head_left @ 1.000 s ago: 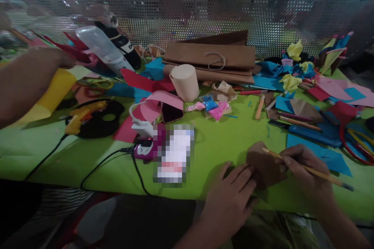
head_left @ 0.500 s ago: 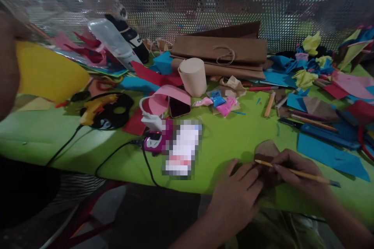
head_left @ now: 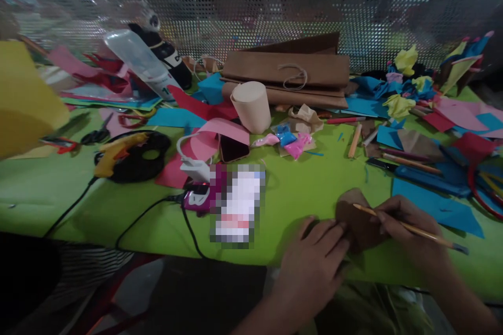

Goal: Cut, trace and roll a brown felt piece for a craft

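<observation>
A piece of brown paper (head_left: 356, 220) with a rounded top edge lies on the green table near its front edge. My left hand (head_left: 314, 254) rests flat beside it, fingers stretched out, their tips on the paper's left edge. In my right hand (head_left: 408, 225) is a pencil (head_left: 426, 233) with a light wooden body and a dark end. Its tip points left over the upper part of the paper. Whether the tip touches the paper I cannot tell. Part of the paper is in shadow. Nearest my right hand lies a blue paper sheet (head_left: 436, 207).
Left of my hands are a blurred-out phone (head_left: 238, 209), a purple power strip (head_left: 196, 200) with cords and a yellow glue gun (head_left: 120, 156). A paper roll (head_left: 253, 107), brown folded paper (head_left: 283, 65), a blue cutter (head_left: 432, 180) and red-handled scissors (head_left: 477, 191) lie farther back.
The view has shifted slightly to the right. The pencil tip has moved a little right and up over the paper. At far left, the person's arm has drawn away with the yellow sheet.
</observation>
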Demonstrator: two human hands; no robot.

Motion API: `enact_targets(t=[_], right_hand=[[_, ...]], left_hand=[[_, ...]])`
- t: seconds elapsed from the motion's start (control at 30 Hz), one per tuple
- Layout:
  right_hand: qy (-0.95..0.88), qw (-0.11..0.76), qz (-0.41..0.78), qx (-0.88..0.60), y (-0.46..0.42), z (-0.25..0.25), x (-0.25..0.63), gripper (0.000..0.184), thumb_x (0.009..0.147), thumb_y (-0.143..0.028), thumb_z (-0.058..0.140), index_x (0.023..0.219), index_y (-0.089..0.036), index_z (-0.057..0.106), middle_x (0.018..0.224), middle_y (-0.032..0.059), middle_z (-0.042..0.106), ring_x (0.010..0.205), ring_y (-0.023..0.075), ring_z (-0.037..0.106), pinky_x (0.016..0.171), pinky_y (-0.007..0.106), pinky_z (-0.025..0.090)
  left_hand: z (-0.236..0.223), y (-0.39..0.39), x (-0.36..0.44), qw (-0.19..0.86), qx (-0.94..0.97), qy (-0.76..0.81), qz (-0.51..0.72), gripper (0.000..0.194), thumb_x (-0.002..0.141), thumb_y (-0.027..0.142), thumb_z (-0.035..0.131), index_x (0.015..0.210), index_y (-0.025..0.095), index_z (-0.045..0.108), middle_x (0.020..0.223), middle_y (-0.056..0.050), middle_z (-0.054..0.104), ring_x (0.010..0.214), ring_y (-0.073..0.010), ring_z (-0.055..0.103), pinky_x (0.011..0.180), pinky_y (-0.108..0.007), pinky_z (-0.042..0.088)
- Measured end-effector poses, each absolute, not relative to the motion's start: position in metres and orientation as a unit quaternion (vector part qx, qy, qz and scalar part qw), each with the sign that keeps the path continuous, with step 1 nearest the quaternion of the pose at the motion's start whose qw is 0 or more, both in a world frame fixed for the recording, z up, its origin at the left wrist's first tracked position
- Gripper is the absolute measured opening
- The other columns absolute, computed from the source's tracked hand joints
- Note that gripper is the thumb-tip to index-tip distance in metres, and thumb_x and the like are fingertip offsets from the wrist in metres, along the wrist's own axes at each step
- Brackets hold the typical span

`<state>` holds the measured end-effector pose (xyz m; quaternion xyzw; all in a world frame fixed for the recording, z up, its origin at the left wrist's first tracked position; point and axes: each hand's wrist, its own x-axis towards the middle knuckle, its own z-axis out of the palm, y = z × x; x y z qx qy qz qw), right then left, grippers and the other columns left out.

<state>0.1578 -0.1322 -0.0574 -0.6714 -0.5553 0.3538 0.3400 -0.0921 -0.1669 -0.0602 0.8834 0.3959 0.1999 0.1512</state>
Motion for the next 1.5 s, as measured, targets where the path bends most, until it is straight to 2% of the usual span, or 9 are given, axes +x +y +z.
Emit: enact_targets(t=[0.13, 0.43, 0.5, 0.57, 0.63, 0.73, 1.07, 1.37, 1.5], right_hand=[[-0.513, 0.362, 0.336, -0.702, -0.132, -0.06, 0.165, 0.021, 0.084, -0.047, 0.07, 0.084, -0.026, 0.065, 0.072, 0.0019, 0.072, 0.06, 0.021, 0.064, 0.053, 0.031, 0.05], [-0.522, 0.392, 0.206, -0.729, -0.135, -0.055, 0.162, 0.018, 0.085, -0.044, 0.069, 0.083, -0.026, 0.066, 0.077, 0.0028, 0.072, 0.071, 0.0223, 0.067, 0.061, 0.032, 0.048], [-0.523, 0.423, 0.237, -0.701, -0.138, -0.053, 0.159, 0.019, 0.086, -0.044, 0.07, 0.085, -0.026, 0.067, 0.078, 0.0028, 0.073, 0.069, 0.021, 0.067, 0.061, 0.031, 0.05], [-0.53, 0.438, 0.334, -0.644, -0.141, -0.05, 0.154, 0.021, 0.087, -0.045, 0.072, 0.085, -0.025, 0.067, 0.076, 0.0024, 0.073, 0.065, 0.0189, 0.066, 0.058, 0.029, 0.052], [-0.537, 0.419, 0.432, -0.591, -0.141, -0.049, 0.15, 0.023, 0.088, -0.046, 0.073, 0.084, -0.024, 0.067, 0.074, 0.0022, 0.073, 0.062, 0.0172, 0.066, 0.055, 0.027, 0.053], [-0.535, 0.392, 0.475, -0.578, -0.139, -0.049, 0.147, 0.024, 0.09, -0.046, 0.073, 0.085, -0.023, 0.067, 0.075, 0.0025, 0.074, 0.063, 0.0158, 0.067, 0.057, 0.025, 0.055], [-0.609, 0.341, 0.447, -0.56, -0.14, -0.054, 0.155, 0.02, 0.091, -0.044, 0.072, 0.088, -0.024, 0.069, 0.079, 0.002, 0.073, 0.07, 0.0171, 0.068, 0.061, 0.026, 0.054], [-0.685, 0.266, 0.409, -0.541, -0.136, -0.05, 0.15, 0.022, 0.092, -0.043, 0.067, 0.082, -0.024, 0.07, 0.077, 0.0025, 0.075, 0.068, 0.0186, 0.068, 0.061, 0.028, 0.052], [-0.689, 0.271, 0.364, -0.565, -0.137, -0.052, 0.151, 0.02, 0.09, -0.041, 0.067, 0.078, -0.024, 0.069, 0.072, 0.0016, 0.073, 0.062, 0.0182, 0.066, 0.056, 0.028, 0.049]], left_hand=[[-0.06, -0.167, -0.092, 0.146, 0.881, 0.398, 0.209, 0.041, 0.106, 0.043, 0.049, 0.141, 0.025, 0.059, 0.147, -0.001, 0.064, 0.136, -0.0193, 0.055, 0.121, -0.044, 0.036], [-0.061, -0.166, -0.092, 0.123, 0.879, 0.395, 0.237, 0.039, 0.106, 0.043, 0.052, 0.139, 0.024, 0.059, 0.146, 0.003, 0.065, 0.133, -0.0185, 0.056, 0.118, -0.043, 0.036], [-0.062, -0.166, -0.092, 0.119, 0.883, 0.393, 0.227, 0.039, 0.105, 0.044, 0.051, 0.139, 0.024, 0.059, 0.145, 0.002, 0.065, 0.132, -0.019, 0.057, 0.117, -0.044, 0.036], [-0.062, -0.167, -0.092, 0.114, 0.887, 0.39, 0.218, 0.04, 0.105, 0.044, 0.052, 0.138, 0.023, 0.059, 0.145, 0.001, 0.065, 0.133, -0.0201, 0.056, 0.117, -0.045, 0.036], [-0.063, -0.168, -0.092, 0.106, 0.89, 0.39, 0.213, 0.039, 0.104, 0.044, 0.053, 0.135, 0.022, 0.061, 0.146, -0.001, 0.064, 0.133, -0.0211, 0.055, 0.118, -0.046, 0.035], [-0.065, -0.172, -0.093, 0.093, 0.889, 0.39, 0.219, 0.038, 0.104, 0.043, 0.053, 0.133, 0.02, 0.062, 0.142, -0.002, 0.066, 0.131, -0.0212, 0.057, 0.118, -0.045, 0.035], [-0.066, -0.183, -0.095, 0.099, 0.89, 0.393, 0.209, 0.04, 0.104, 0.044, 0.053, 0.135, 0.021, 0.062, 0.138, -0.002, 0.069, 0.133, -0.0222, 0.056, 0.12, -0.047, 0.034], [-0.066, -0.182, -0.095, 0.102, 0.885, 0.395, 0.224, 0.037, 0.104, 0.042, 0.051, 0.133, 0.021, 0.063, 0.141, -0.002, 0.067, 0.133, -0.0216, 0.056, 0.119, -0.047, 0.035], [-0.067, -0.182, -0.095, 0.103, 0.884, 0.394, 0.23, 0.037, 0.103, 0.042, 0.054, 0.132, 0.021, 0.063, 0.139, -0.002, 0.069, 0.132, -0.0216, 0.057, 0.118, -0.047, 0.035]])
